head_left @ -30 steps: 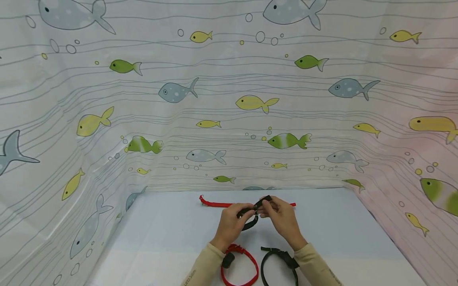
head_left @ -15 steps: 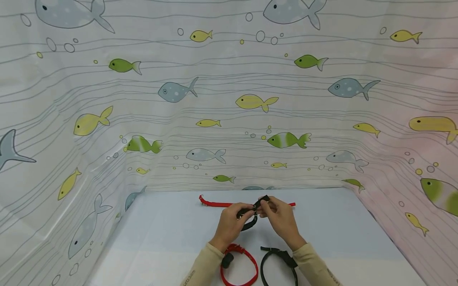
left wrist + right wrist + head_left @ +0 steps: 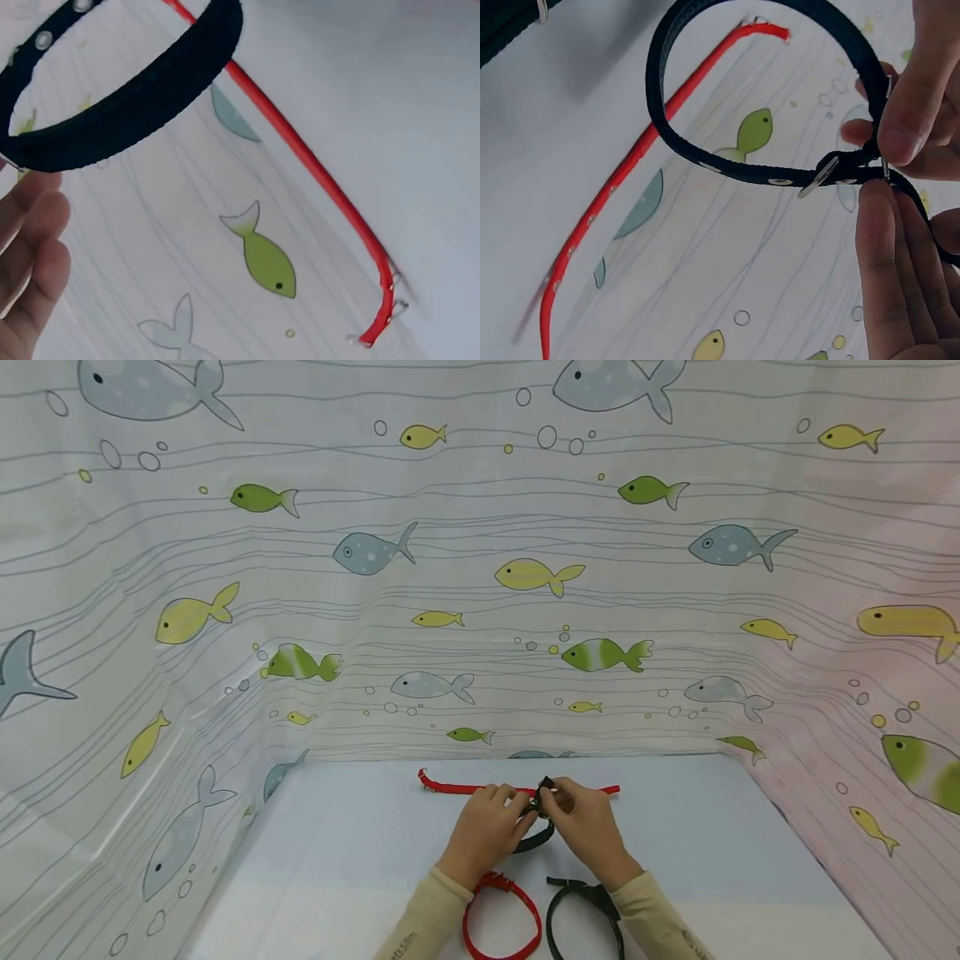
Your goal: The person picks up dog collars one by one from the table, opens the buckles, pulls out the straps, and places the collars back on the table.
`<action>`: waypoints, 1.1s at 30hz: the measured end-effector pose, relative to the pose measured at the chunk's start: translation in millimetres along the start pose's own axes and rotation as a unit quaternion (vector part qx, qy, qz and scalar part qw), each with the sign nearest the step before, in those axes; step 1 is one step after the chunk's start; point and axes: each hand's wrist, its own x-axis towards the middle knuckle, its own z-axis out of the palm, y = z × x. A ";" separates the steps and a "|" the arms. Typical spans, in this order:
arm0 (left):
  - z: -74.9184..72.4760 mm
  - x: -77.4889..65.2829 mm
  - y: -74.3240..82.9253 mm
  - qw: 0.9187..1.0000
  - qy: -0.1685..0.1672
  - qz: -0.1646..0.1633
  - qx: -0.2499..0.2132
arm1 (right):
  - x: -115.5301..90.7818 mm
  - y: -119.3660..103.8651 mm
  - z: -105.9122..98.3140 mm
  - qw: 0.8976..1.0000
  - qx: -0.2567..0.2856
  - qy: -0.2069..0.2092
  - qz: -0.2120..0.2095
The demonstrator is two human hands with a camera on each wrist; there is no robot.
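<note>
Fish-printed sheeting [image 3: 480, 531] is seen behind and on both sides of a white surface [image 3: 360, 843], its pale ground patterned with wavy lines and yellow, green and blue-grey fish. Above the surface, near its far edge, a black buckle collar [image 3: 131, 124] is held up between two hands, its band bent into a loop. Metal eyelets [image 3: 780, 181] are set along the band, and a D-ring [image 3: 819, 178] is carried near the gripped part. By the left hand [image 3: 483, 831], the collar is pinched between thumb and bent fingers. By the right hand [image 3: 588, 822], the strap is pinched between the thumb and long, nearly straight fingers, so neither hand is spread wide. Behind the hands, a red strap [image 3: 453, 789] is laid lengthwise across the surface, its left end curled and fitted with metal pieces. Nearer the wearer, a red collar [image 3: 539, 922] and a second black collar [image 3: 602, 902] are laid side by side in rings. Both forearms are covered by beige sleeves [image 3: 435, 910].
</note>
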 end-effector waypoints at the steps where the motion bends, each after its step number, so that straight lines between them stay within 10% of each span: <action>1: 0.5 0.2 1.0 0.999 0.003 0.011 0.031 | 0.1 -0.7 -0.1 1.000 -0.004 0.002 -0.004; 12: 4.9 -3.7 14.8 0.996 -0.055 0.016 0.073 | 1.4 -9.6 -0.2 0.996 -0.067 0.009 -0.059; 19: 7.9 -9.2 10.9 0.996 -0.037 -0.023 -0.078 | 1.8 -11.1 -4.2 0.989 -0.102 0.013 -0.108; 33: -7.7 -5.2 -0.4 0.974 -0.016 -0.104 -0.202 | 1.4 2.7 -31.0 0.989 -0.021 -0.145 0.022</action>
